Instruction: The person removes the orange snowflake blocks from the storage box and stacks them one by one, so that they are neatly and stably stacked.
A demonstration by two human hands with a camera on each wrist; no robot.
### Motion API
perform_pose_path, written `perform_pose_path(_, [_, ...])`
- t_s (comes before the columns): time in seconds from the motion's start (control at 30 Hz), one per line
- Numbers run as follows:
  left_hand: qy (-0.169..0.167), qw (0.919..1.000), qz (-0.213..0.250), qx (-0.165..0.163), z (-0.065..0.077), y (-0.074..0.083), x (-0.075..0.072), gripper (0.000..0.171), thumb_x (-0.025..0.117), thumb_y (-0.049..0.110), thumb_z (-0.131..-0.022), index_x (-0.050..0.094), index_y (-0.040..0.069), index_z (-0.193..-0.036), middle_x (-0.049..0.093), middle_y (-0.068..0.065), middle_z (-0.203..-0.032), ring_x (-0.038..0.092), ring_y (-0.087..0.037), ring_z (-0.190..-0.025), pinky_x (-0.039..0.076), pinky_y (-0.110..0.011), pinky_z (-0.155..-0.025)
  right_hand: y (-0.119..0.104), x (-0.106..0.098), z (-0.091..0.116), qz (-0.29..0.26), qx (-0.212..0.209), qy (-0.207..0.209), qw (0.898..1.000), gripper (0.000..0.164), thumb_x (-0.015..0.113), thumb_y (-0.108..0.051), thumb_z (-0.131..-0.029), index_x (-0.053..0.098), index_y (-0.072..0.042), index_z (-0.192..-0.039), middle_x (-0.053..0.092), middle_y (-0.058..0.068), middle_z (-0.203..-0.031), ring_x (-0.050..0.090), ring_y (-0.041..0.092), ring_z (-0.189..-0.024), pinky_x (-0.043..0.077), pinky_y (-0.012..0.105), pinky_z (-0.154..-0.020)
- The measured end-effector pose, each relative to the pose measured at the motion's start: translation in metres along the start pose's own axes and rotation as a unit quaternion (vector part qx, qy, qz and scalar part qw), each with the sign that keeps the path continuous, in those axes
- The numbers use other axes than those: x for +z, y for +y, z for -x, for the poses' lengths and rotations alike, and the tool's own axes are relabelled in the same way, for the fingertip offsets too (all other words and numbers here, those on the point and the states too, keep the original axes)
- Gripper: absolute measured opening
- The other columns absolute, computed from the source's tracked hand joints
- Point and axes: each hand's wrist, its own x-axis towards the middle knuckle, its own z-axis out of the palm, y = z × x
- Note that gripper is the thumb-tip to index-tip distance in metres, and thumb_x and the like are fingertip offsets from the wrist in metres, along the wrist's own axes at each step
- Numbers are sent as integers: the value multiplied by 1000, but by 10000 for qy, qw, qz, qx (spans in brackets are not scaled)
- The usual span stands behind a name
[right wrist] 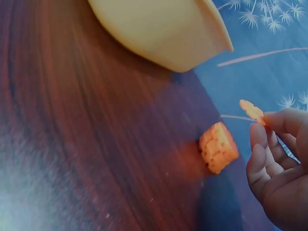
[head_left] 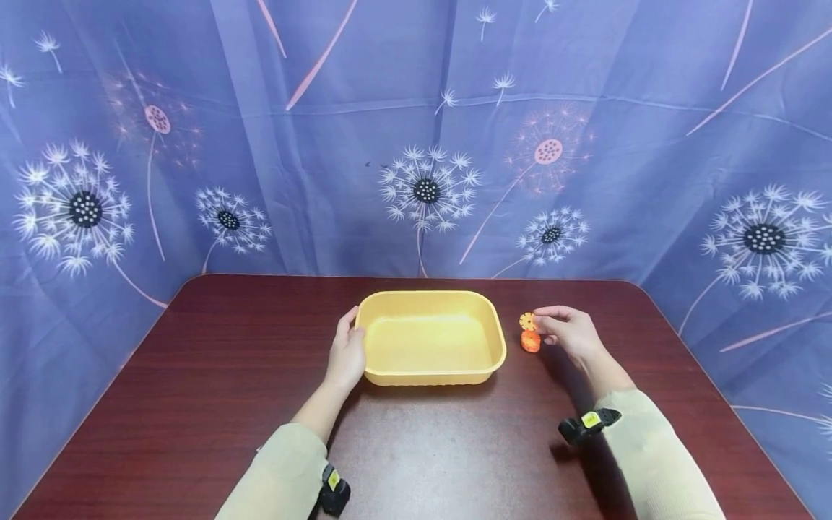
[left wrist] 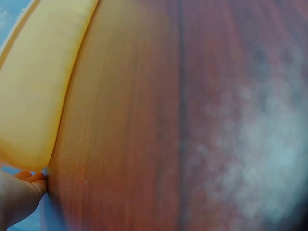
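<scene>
A yellow plastic basin point(head_left: 429, 378) stands on the table. My left hand point(head_left: 346, 355) holds its left end, thumb by the rim and fingers along the outside; in the left wrist view fingertips lie at the basin's lower corner. To the right of the basin, my right hand point(head_left: 570, 334) pinches a thin yellow-orange flower-shaped disc point(head_left: 527, 321) between thumb and fingertips. Just below the disc in the head view is a short, bumpy orange cylinder point(right wrist: 219, 148), standing on the table close to the right fingers, like a stack of such discs.
The dark red-brown wooden table point(head_left: 429, 440) reaches back to a blue curtain point(head_left: 325, 180) with dandelion prints. Black wrist straps with cameras point(head_left: 588, 425) sit over both pale sleeves. Inside, the basin shows only its bare yellow floor.
</scene>
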Motion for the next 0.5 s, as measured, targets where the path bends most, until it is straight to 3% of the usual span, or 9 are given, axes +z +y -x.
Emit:
perform_pose_path(0.27, [-47, 10000, 26, -53, -1, 1, 0, 47, 31, 17, -101, 27, 14, -148, 45, -20, -141, 49, -33, -125, 43, -48, -101, 11, -3, 2, 156, 248, -2, 9996, 38, 62, -8, -89, 55, 14, -119, 67, -16, -78, 65, 4, -70, 52, 21, -58])
perform_pose_path(0.5, [-40, 9999, 5, -109, 1, 3, 0, 47, 31, 18, -101, 28, 16, -148, 43, -17, -144, 45, -31, -129, 42, -48, -102, 18, -5, 1, 120, 148, -27, 9998, 37, 62, -5, -88, 55, 18, -116, 69, -15, -75, 64, 2, -66, 50, 19, -53])
